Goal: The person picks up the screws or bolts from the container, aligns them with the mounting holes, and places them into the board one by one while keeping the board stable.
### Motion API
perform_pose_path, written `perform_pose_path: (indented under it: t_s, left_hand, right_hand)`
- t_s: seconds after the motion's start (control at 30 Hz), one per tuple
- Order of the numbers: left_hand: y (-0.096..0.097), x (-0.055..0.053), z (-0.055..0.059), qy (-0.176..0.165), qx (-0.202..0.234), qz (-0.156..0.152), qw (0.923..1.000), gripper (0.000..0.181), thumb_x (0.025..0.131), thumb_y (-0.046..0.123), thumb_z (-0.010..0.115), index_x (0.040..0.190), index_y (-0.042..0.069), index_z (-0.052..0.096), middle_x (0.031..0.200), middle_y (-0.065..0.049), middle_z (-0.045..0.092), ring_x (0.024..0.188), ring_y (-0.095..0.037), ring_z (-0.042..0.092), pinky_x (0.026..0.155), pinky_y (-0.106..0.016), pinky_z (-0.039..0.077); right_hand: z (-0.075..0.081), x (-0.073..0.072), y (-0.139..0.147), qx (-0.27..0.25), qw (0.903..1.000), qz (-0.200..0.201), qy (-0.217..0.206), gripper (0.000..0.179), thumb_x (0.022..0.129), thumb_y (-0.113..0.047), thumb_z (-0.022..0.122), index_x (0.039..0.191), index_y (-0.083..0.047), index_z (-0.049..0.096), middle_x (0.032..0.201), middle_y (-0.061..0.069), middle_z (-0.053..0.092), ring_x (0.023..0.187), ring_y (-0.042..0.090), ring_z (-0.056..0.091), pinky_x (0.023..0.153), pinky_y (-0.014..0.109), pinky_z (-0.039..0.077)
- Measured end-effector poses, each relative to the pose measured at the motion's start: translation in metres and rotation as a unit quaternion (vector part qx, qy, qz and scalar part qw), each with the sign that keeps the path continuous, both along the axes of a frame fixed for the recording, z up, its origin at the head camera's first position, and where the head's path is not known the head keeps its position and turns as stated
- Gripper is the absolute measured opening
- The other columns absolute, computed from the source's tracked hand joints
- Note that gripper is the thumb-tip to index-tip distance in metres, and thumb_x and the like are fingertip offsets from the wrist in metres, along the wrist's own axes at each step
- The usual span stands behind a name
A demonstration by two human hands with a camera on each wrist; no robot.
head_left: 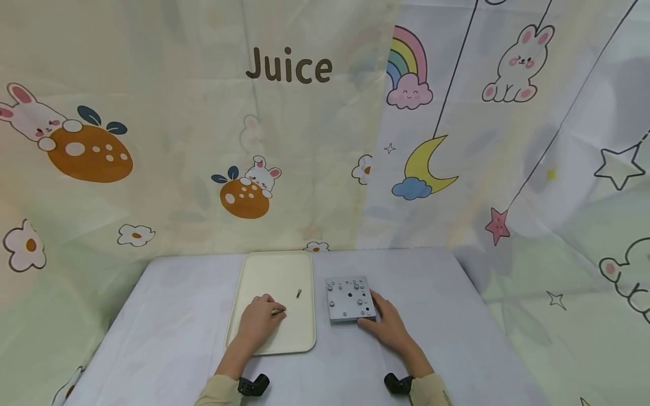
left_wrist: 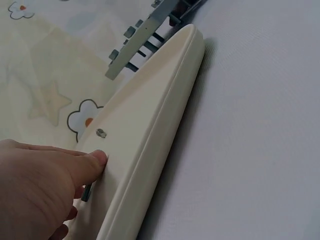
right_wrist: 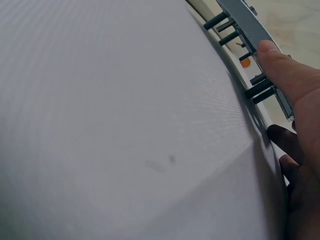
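Note:
My left hand [head_left: 259,320] is over the cream tray [head_left: 274,265], pinching a dark screw [left_wrist: 86,192] whose shank sticks out below the fingers in the left wrist view. Farther up on the tray lies another small screw [head_left: 298,293]. To the right of the tray is a grey metal block [head_left: 341,307] with holes and several screw heads on its top. My right hand [head_left: 390,326] grips that block by its right side and near corner, thumb along the near edge. In the right wrist view, threaded screw shanks [right_wrist: 260,89] jut from its underside.
A white cloth covers the table [head_left: 426,293]. A printed curtain [head_left: 178,169] with rabbits and flowers hangs behind it and down both sides. Black devices [head_left: 254,385] are strapped at both wrists, by the sleeves.

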State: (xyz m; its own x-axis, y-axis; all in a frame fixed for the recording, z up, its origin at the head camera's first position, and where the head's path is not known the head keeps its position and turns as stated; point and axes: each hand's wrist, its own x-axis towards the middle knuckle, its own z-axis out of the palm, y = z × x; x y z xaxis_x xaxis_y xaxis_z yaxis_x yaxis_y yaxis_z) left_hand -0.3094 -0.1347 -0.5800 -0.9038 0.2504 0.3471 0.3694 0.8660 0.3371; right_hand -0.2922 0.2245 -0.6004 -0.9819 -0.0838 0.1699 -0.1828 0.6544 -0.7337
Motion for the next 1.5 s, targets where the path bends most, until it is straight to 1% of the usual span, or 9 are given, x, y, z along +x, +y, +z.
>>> perform_pose_path:
  t_s: [0.27, 0.47, 0.57, 0.67, 0.8, 1.0, 1.13, 1.3, 1.5]
  left_hand:
    - [0.010, -0.010, 0.003, 0.030, 0.024, -0.028, 0.9989, 0.008, 0.081, 0.025, 0.080, 0.086, 0.021, 0.074, 0.085, 0.009, 0.062, 0.080, -0.015, 0.056, 0.070, -0.033, 0.047]
    - [0.025, -0.014, 0.008, 0.002, 0.104, -0.043, 0.9937, 0.009, 0.084, 0.024, 0.078, 0.089, 0.021, 0.072, 0.087, 0.012, 0.063, 0.085, -0.013, 0.058, 0.074, -0.033, 0.049]
    - [0.031, -0.020, 0.012, -0.023, 0.167, -0.056, 0.9841, 0.009, 0.086, 0.022, 0.076, 0.092, 0.021, 0.070, 0.090, 0.011, 0.063, 0.089, -0.011, 0.059, 0.078, -0.035, 0.049]
    - [0.039, -0.028, 0.017, -0.050, 0.231, -0.087, 0.9678, 0.009, 0.087, 0.020, 0.075, 0.095, 0.019, 0.069, 0.094, 0.009, 0.065, 0.091, -0.012, 0.061, 0.078, -0.037, 0.050]
    - [0.049, -0.035, 0.022, -0.081, 0.268, -0.119, 0.9526, 0.009, 0.090, 0.019, 0.072, 0.097, 0.016, 0.069, 0.095, 0.008, 0.066, 0.090, -0.012, 0.061, 0.076, -0.034, 0.050]
    - [0.060, -0.033, 0.024, -0.108, 0.293, -0.119, 0.9424, 0.011, 0.093, 0.016, 0.068, 0.100, 0.008, 0.069, 0.090, 0.007, 0.065, 0.086, -0.012, 0.059, 0.072, -0.029, 0.049]
    - [0.071, -0.036, 0.029, -0.124, 0.297, -0.148, 0.9351, 0.018, 0.095, 0.020, 0.065, 0.104, 0.005, 0.068, 0.092, 0.006, 0.066, 0.087, -0.012, 0.061, 0.074, -0.028, 0.050]
    - [0.080, -0.042, 0.039, -0.129, 0.296, -0.160, 0.9328, 0.014, 0.094, 0.018, 0.066, 0.101, 0.005, 0.068, 0.089, 0.006, 0.066, 0.083, -0.012, 0.062, 0.074, -0.029, 0.050]
    - [0.090, -0.049, 0.047, -0.155, 0.288, -0.175, 0.9286, 0.018, 0.094, 0.018, 0.066, 0.104, 0.003, 0.068, 0.092, 0.005, 0.067, 0.086, -0.012, 0.061, 0.071, -0.028, 0.050]
  right_hand:
    - [0.008, -0.008, 0.005, 0.010, 0.9999, 0.001, -0.012, 0.093, 0.078, -0.059, 0.073, 0.152, -0.020, 0.032, 0.151, 0.005, 0.038, 0.138, 0.031, 0.032, 0.110, 0.052, 0.023]
    - [0.013, -0.010, 0.010, 0.019, 0.9997, -0.002, -0.017, 0.094, 0.078, -0.058, 0.074, 0.152, -0.019, 0.032, 0.151, 0.005, 0.038, 0.139, 0.031, 0.031, 0.110, 0.052, 0.023]
    - [0.016, -0.012, 0.010, 0.017, 0.9998, 0.003, -0.012, 0.093, 0.078, -0.059, 0.073, 0.152, -0.020, 0.032, 0.151, 0.005, 0.038, 0.138, 0.030, 0.031, 0.110, 0.052, 0.023]
    - [0.018, -0.013, 0.009, 0.016, 0.9999, 0.001, -0.002, 0.092, 0.078, -0.057, 0.074, 0.152, -0.019, 0.033, 0.151, 0.005, 0.038, 0.138, 0.031, 0.032, 0.110, 0.052, 0.023]
    - [0.015, -0.010, 0.007, 0.016, 0.9998, -0.013, -0.001, 0.092, 0.078, -0.055, 0.075, 0.151, -0.018, 0.034, 0.150, 0.004, 0.040, 0.138, 0.030, 0.033, 0.110, 0.052, 0.023]
    - [0.005, -0.002, -0.001, 0.020, 0.9994, -0.010, -0.027, 0.097, 0.076, -0.062, 0.072, 0.152, -0.018, 0.033, 0.151, 0.005, 0.038, 0.139, 0.031, 0.032, 0.110, 0.053, 0.023]
    - [0.000, 0.001, -0.001, 0.017, 0.9990, -0.032, -0.027, 0.096, 0.073, -0.063, 0.074, 0.150, -0.020, 0.036, 0.150, 0.004, 0.041, 0.138, 0.030, 0.034, 0.109, 0.054, 0.024]
    - [-0.001, 0.003, -0.004, 0.007, 0.9988, -0.031, -0.036, 0.097, 0.072, -0.064, 0.073, 0.150, -0.020, 0.035, 0.151, 0.003, 0.039, 0.139, 0.031, 0.032, 0.109, 0.055, 0.022]
    - [0.002, 0.008, -0.005, 0.004, 0.9984, -0.040, -0.039, 0.098, 0.071, -0.060, 0.076, 0.149, -0.017, 0.037, 0.150, 0.006, 0.041, 0.138, 0.033, 0.033, 0.109, 0.056, 0.024]
